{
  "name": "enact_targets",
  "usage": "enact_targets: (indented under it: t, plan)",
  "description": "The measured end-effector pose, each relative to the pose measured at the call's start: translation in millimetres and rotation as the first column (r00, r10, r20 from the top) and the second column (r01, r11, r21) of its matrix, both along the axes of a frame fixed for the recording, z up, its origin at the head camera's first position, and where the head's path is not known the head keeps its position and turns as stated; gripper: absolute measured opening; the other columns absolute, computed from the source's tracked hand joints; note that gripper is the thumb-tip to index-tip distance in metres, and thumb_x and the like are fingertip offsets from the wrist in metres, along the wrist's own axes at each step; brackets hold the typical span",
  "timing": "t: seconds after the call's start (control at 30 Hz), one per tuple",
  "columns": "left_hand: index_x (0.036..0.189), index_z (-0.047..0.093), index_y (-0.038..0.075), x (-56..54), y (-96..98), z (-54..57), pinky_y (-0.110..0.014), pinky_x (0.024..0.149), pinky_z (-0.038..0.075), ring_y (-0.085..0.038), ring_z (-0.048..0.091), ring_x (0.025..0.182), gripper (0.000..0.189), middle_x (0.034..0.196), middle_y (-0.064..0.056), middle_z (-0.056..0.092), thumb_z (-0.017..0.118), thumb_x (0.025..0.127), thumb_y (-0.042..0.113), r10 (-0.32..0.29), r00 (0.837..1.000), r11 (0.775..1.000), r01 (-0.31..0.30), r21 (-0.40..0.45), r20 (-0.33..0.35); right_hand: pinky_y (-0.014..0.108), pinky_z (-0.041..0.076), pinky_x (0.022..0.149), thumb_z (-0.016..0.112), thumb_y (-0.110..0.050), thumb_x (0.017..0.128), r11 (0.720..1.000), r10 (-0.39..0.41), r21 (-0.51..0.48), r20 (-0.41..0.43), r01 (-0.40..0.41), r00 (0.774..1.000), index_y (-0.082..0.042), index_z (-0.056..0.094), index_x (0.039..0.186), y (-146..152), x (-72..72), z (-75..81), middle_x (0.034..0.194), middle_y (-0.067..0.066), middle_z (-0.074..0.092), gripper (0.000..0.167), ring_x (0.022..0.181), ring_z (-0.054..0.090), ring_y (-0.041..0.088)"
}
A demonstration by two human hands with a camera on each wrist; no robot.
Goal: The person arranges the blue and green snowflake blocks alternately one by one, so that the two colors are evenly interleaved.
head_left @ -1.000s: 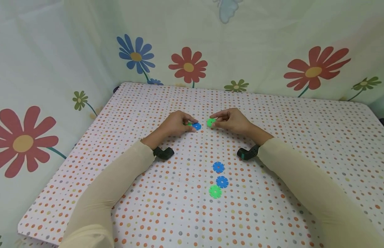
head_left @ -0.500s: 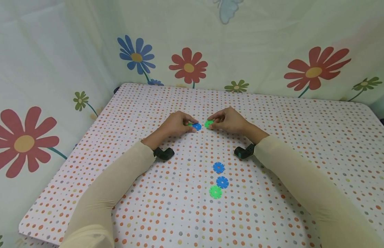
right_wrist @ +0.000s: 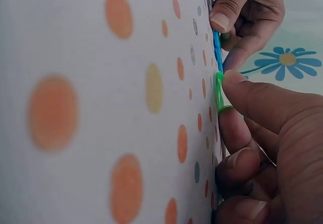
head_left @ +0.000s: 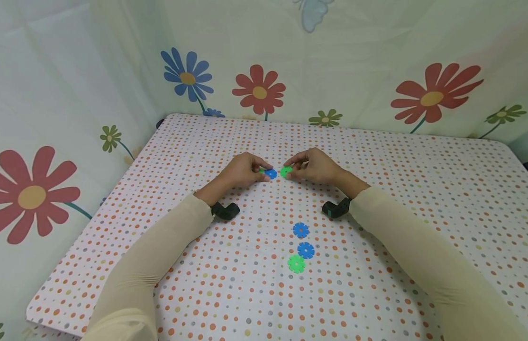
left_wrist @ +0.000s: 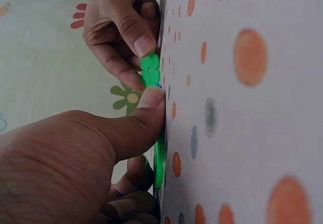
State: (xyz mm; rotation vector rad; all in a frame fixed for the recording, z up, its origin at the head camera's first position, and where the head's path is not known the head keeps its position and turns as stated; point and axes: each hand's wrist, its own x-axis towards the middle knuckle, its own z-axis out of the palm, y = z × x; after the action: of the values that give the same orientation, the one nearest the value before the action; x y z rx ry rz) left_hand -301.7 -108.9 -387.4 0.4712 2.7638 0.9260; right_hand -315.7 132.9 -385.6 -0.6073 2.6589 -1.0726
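Note:
My left hand pinches a blue notched plastic disc between thumb and fingers, low over the table. A green disc beside it shows under the left thumb in the left wrist view, partly hidden by the hand. My right hand pinches another notched green disc by its right side, tilted up. This disc faces the blue one, with a narrow gap between them in the head view. In the right wrist view the blue disc and the right green disc line up edge to edge.
Closer to the body lie a blue disc, a second blue disc and a green disc, flat on the dotted tablecloth. Behind the table hangs a flowered curtain. A dark camera mount sits at the left wrist.
My right hand has moved slightly left with its green disc, narrowing the gap to the blue disc. The left hand and the loose discs have stayed in place.

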Motion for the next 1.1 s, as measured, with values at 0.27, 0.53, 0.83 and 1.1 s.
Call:
enact_targets:
  t: [0.27,0.53,0.83,1.1]
  plan:
    - [0.118,0.074,0.027,0.9,-0.8,1.5,-0.025,0.051,0.036,-0.012,0.045,0.049,0.034,0.066,-0.002,0.055,0.078,0.085,0.034,0.000,1.000,1.000,-0.001,0.009,0.006,0.029,0.043,0.064,0.079,-0.028,0.085,0.999,0.032,0.022,-0.016,-0.032,0.999,-0.012,0.075,0.111,-1.4,0.6,0.2,0.086,0.002,0.070,0.031,0.074,0.056,0.018]
    - [0.118,0.074,0.027,2.2,-0.1,3.8,-0.024,0.050,0.037,-0.012,0.046,0.048,0.034,0.067,-0.002,0.056,0.078,0.085,0.034,0.006,1.000,1.000,-0.006,0.007,0.020,0.030,0.043,0.064,0.079,-0.027,0.084,0.999,0.021,0.033,-0.023,-0.021,1.000,-0.013,0.076,0.109,-3.3,2.6,1.6,0.086,0.002,0.069,0.029,0.075,0.056,0.018]
    - [0.119,0.073,0.028,1.2,0.2,3.6,-0.024,0.050,0.037,-0.012,0.046,0.048,0.034,0.069,-0.002,0.056,0.077,0.086,0.034,0.005,1.000,1.000,-0.005,0.000,0.025,0.028,0.041,0.063,0.079,-0.027,0.084,0.998,0.047,0.049,-0.041,-0.045,0.998,-0.011,0.077,0.106,-4.4,3.0,2.5,0.083,0.002,0.069,0.028,0.070,0.053,0.016]
    - [0.118,0.074,0.027,0.0,-0.6,2.1,-0.024,0.050,0.037,-0.013,0.045,0.050,0.034,0.071,-0.003,0.057,0.077,0.086,0.035,-0.006,1.000,1.000,0.006,0.005,0.012,0.028,0.041,0.063,0.079,-0.028,0.084,0.996,0.072,0.049,-0.046,-0.070,0.996,-0.011,0.077,0.106,-4.2,2.3,0.7,0.082,0.002,0.068,0.027,0.068,0.051,0.016]
